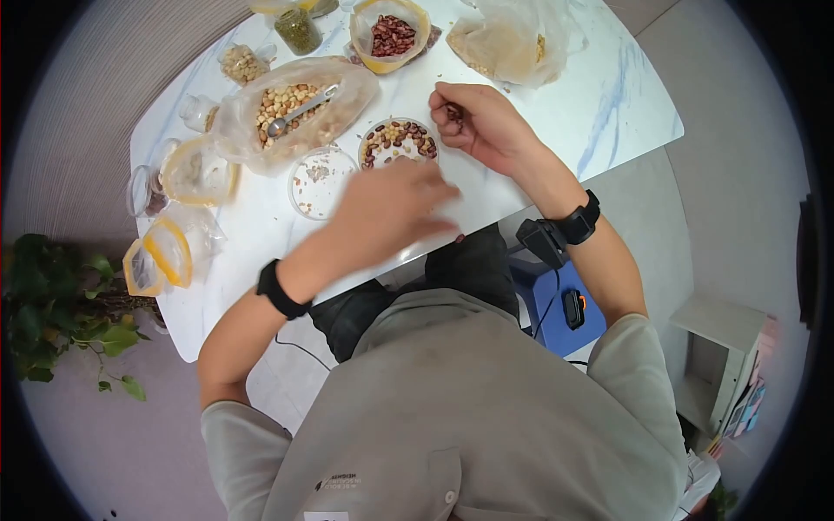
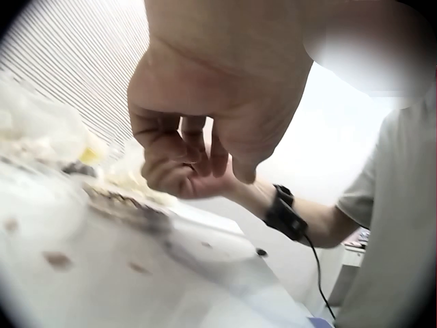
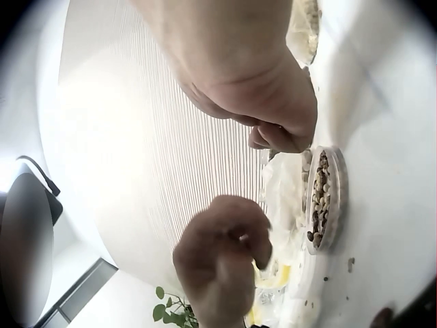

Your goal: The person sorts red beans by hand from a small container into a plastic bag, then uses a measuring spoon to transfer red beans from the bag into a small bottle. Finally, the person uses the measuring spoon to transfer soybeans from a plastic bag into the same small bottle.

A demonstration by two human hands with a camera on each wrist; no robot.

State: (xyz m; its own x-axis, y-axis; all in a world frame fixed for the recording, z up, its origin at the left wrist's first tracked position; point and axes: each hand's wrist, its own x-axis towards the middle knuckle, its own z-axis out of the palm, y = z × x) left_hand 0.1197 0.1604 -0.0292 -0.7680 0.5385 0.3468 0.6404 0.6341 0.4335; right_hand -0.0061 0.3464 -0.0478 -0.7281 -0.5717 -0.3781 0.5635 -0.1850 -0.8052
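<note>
My left hand point(image 1: 391, 208), blurred, hangs over the near side of a round dish of mixed beans point(image 1: 399, 139), its fingers loosely bent and nothing visible in them. To the right of that dish, my right hand point(image 1: 486, 126) has its fingers curled round dark red beans point(image 1: 453, 113). The left wrist view shows the left hand point(image 2: 212, 102) in front of the right hand point(image 2: 181, 179). In the right wrist view, the right hand point(image 3: 256, 99) hides its beans, and the dish point(image 3: 331, 201) lies beside it. A second clear dish point(image 1: 320, 184) holds pale fragments.
An open bag of pale nuts point(image 1: 234, 122) with a metal spoon point(image 1: 300, 111) lies behind the dishes. Farther back are a bag of red beans point(image 1: 391, 36), a green-filled jar point(image 1: 298, 31) and another bag point(image 1: 512, 48). Yellow-rimmed bags point(image 1: 169, 252) are at the left edge.
</note>
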